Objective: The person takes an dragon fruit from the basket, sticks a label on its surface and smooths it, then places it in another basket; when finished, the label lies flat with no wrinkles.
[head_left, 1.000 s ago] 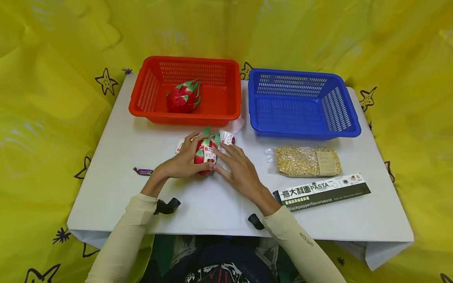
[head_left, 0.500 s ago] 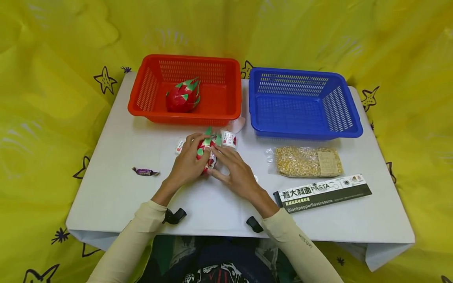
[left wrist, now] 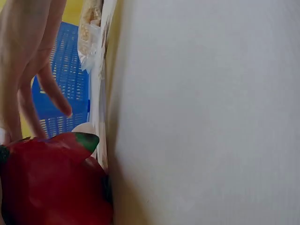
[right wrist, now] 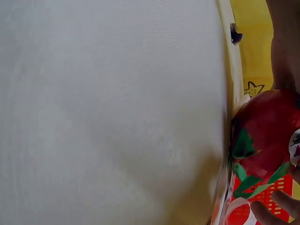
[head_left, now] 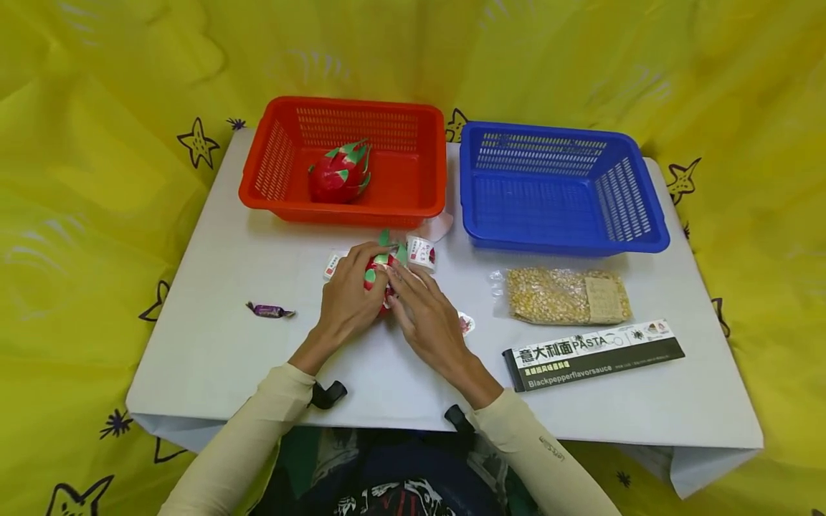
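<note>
Now that the right hand (head_left: 429, 319), fingers straight, covers more of the label (right wrist: 295, 146), it's probably being pressed; the left hand (head_left: 348, 294) grips this dragon fruit (left wrist: 56, 183), mid-table. I count two baskets (head_left: 351, 214), at eleven and two o'clock, one other dragon fruit (head_left: 337, 176), one candy (head_left: 269, 311), one corn bag (head_left: 548, 297), one box (head_left: 594, 357).

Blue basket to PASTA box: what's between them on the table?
The clear bag of yellow kernels lies between the blue basket and the PASTA box; the head view shows it.
</note>
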`<state>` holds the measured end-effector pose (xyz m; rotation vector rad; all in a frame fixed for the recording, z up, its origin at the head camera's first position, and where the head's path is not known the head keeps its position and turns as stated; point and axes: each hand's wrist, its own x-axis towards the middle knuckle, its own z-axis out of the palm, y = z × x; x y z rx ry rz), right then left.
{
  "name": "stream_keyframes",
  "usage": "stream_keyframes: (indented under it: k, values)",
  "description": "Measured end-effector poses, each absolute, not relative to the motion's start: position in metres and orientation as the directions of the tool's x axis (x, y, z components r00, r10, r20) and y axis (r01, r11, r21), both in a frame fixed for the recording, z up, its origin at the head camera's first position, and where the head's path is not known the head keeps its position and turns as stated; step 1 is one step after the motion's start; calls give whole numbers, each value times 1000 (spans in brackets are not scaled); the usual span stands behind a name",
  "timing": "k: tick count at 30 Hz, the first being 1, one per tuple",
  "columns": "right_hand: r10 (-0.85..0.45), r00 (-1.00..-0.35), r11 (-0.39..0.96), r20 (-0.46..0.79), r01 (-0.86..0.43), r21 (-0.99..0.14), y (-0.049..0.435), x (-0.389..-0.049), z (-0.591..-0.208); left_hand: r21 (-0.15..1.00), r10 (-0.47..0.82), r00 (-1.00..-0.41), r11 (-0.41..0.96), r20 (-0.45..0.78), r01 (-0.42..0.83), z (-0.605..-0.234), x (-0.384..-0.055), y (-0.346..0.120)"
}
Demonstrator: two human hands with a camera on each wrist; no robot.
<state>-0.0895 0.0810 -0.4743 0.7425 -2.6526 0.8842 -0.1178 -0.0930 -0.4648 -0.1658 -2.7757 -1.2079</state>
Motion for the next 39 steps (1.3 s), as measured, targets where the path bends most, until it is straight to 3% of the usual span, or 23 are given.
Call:
stream_keyframes:
  k: [8,13,17,21,26,32,39]
  values:
    - [-378,-829,719,412,-543,-433,74,-83,-476,708,28,-985,693,168,141,-464,-115,-89]
    - [-365,-833,720,416,-536,-441,70,-83,-477,748,222,-974,640,41,177,-459,-125,-109]
    - [-373,-831,724,413,-539,-431,67,-86,-477,811,407,-910,557,-75,182,-455,-133,-133]
    - [-346,-844,717,409,-519,-466,66,-87,-478,833,483,-868,522,-114,180,-453,-134,-141]
    - [-322,-862,711,391,-493,-502,66,-85,-480,821,421,-905,538,-65,191,-457,-130,-133]
    - [-294,-868,706,400,-480,-521,66,-84,-480,771,190,-982,623,15,132,-465,-122,-112]
    - [-260,-884,701,389,-450,-553,63,-82,-481,752,64,-994,649,91,111,-464,-120,-96]
